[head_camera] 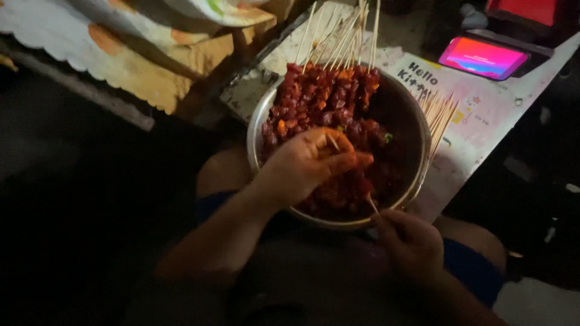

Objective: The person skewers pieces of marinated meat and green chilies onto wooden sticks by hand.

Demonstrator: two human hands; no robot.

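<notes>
Now the left hand grasps red meat pieces inside the metal bowl. At five o'clock of the bowl, the right hand pinches a thin skewer; bare sticks lie at three o'clock.

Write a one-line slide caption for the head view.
Left hand in a metal bowl of red meat; right hand holds a skewer.

You are sitting low in a dim, homely food-preparation spot: a metal bowl of red marinated meat and skewers rests at your knees, beside a patterned cloth, a printed mat and a glowing phone.
</notes>
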